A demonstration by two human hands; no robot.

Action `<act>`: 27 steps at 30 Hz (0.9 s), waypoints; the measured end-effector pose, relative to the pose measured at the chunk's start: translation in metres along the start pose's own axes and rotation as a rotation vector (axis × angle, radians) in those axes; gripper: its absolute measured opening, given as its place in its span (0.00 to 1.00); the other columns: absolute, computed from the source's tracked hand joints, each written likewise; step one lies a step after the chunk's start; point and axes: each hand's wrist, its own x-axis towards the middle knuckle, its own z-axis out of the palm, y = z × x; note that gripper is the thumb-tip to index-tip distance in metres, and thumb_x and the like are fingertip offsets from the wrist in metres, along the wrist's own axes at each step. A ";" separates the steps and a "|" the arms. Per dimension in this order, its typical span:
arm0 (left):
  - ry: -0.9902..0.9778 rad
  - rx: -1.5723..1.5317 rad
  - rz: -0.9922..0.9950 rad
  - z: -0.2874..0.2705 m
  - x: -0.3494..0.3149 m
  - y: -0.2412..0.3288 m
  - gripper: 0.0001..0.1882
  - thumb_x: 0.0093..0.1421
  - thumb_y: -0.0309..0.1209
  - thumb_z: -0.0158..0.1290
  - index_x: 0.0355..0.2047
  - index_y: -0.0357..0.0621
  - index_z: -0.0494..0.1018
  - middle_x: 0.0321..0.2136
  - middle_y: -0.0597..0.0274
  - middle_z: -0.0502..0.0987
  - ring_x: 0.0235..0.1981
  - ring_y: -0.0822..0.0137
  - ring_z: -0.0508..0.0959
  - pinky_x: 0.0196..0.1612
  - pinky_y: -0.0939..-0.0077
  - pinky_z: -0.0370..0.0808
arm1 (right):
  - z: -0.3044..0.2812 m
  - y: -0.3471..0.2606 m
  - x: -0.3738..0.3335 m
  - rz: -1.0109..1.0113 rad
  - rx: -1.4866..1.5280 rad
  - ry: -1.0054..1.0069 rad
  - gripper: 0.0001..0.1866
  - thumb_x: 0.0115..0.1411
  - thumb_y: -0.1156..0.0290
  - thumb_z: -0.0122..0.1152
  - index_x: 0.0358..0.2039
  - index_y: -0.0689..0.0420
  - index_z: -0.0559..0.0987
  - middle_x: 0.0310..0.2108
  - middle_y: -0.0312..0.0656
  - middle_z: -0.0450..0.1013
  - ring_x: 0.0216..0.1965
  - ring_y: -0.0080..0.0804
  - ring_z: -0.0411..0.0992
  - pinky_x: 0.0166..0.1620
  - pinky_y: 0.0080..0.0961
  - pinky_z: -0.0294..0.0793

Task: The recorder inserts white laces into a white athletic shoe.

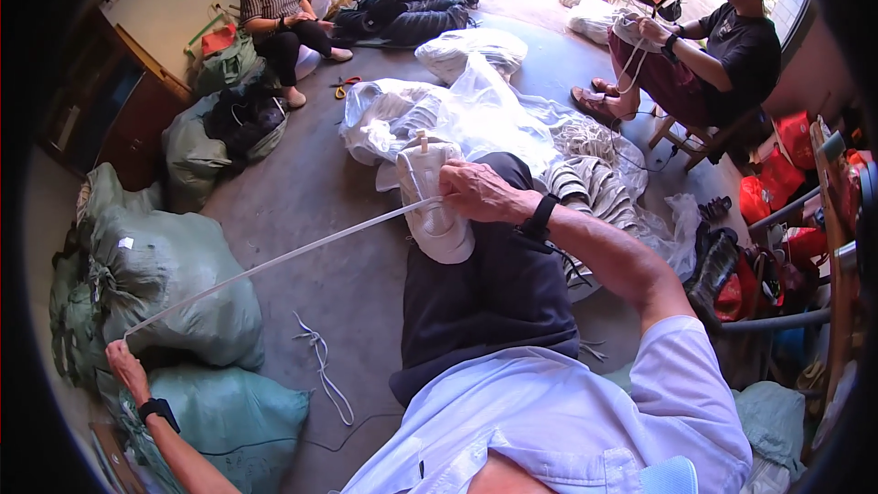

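A white shoe (443,236) rests on my dark-trousered thighs, its rounded toe towards me. From its lacing area a long white shoelace (274,263) runs taut down to the left. At the far end of that lace my left hand (126,368) pinches it, arm stretched out beside the green sacks. My right hand (485,190) grips the shoe's right edge with bent fingers, where the lace leaves it. Whether those fingers also hold lace is hidden. On the floor to the left lies a loose knotted bunch of white laces (322,366).
Stacked white shoes (594,185) and clear plastic bags (489,110) lie beyond my knees. Bulging green sacks (183,265) line the left. Orange-handled scissors (346,88) lie on the floor. One person (732,46) works at right, another (279,18) at far left. Red bags (777,174) crowd the right.
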 end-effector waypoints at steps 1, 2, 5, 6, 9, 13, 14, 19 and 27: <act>-0.053 -0.041 -0.148 -0.004 0.002 -0.008 0.13 0.69 0.34 0.45 0.42 0.34 0.71 0.38 0.51 0.73 0.39 0.56 0.75 0.40 0.66 0.78 | -0.002 -0.001 -0.002 -0.001 -0.005 -0.001 0.06 0.51 0.73 0.57 0.31 0.60 0.74 0.34 0.50 0.73 0.39 0.50 0.74 0.41 0.41 0.73; -0.044 -0.027 -0.161 -0.014 -0.002 -0.021 0.13 0.69 0.34 0.45 0.42 0.34 0.71 0.38 0.51 0.73 0.39 0.56 0.75 0.40 0.66 0.78 | 0.000 -0.005 0.000 0.002 0.038 0.012 0.07 0.52 0.72 0.59 0.31 0.60 0.74 0.34 0.50 0.73 0.38 0.50 0.75 0.40 0.41 0.73; -0.044 -0.965 -0.588 -0.019 -0.014 -0.025 0.19 0.72 0.37 0.43 0.52 0.32 0.68 0.50 0.48 0.73 0.53 0.58 0.75 0.55 0.66 0.77 | 0.003 -0.007 -0.002 0.021 0.117 0.017 0.10 0.53 0.69 0.63 0.32 0.60 0.74 0.32 0.49 0.74 0.37 0.49 0.75 0.39 0.40 0.73; -0.037 -0.967 -0.593 -0.019 -0.017 -0.016 0.19 0.72 0.37 0.43 0.52 0.32 0.68 0.50 0.48 0.73 0.53 0.58 0.75 0.55 0.66 0.77 | 0.004 -0.005 -0.005 0.052 0.147 0.010 0.12 0.53 0.67 0.65 0.33 0.60 0.75 0.32 0.49 0.75 0.36 0.49 0.75 0.39 0.39 0.73; -0.097 -1.847 -0.817 0.014 -0.004 0.089 0.25 0.74 0.36 0.38 0.62 0.26 0.58 0.62 0.43 0.66 0.64 0.56 0.66 0.70 0.64 0.62 | -0.030 0.004 -0.042 0.256 0.239 0.000 0.12 0.57 0.66 0.63 0.35 0.62 0.77 0.25 0.42 0.75 0.26 0.32 0.73 0.29 0.31 0.71; -0.123 -2.233 -0.633 0.020 -0.005 0.071 0.21 0.74 0.29 0.34 0.61 0.28 0.59 0.62 0.45 0.66 0.64 0.57 0.67 0.68 0.65 0.65 | -0.096 0.007 -0.092 0.370 0.311 -0.134 0.14 0.58 0.63 0.64 0.29 0.63 0.79 0.20 0.33 0.70 0.22 0.18 0.66 0.24 0.22 0.65; -0.079 -2.210 -0.640 0.021 -0.009 0.027 0.21 0.74 0.29 0.34 0.61 0.28 0.59 0.62 0.45 0.66 0.64 0.57 0.67 0.68 0.65 0.65 | -0.113 0.006 -0.097 0.375 0.300 -0.153 0.14 0.57 0.63 0.64 0.25 0.62 0.79 0.18 0.32 0.69 0.21 0.17 0.66 0.24 0.21 0.65; -0.114 -2.370 -0.753 0.077 0.009 0.030 0.08 0.69 0.22 0.38 0.37 0.32 0.66 0.32 0.55 0.73 0.35 0.62 0.74 0.48 0.68 0.74 | -0.207 0.020 -0.202 0.642 0.167 0.008 0.14 0.59 0.63 0.64 0.24 0.61 0.81 0.16 0.30 0.67 0.18 0.16 0.63 0.21 0.19 0.60; -0.014 -1.990 -1.218 0.112 -0.006 0.037 0.06 0.65 0.19 0.38 0.29 0.36 0.62 0.20 0.65 0.59 0.15 0.73 0.54 0.21 0.79 0.54 | -0.319 0.048 -0.388 0.982 -0.054 0.220 0.10 0.59 0.68 0.64 0.26 0.62 0.82 0.15 0.33 0.70 0.16 0.18 0.66 0.20 0.19 0.62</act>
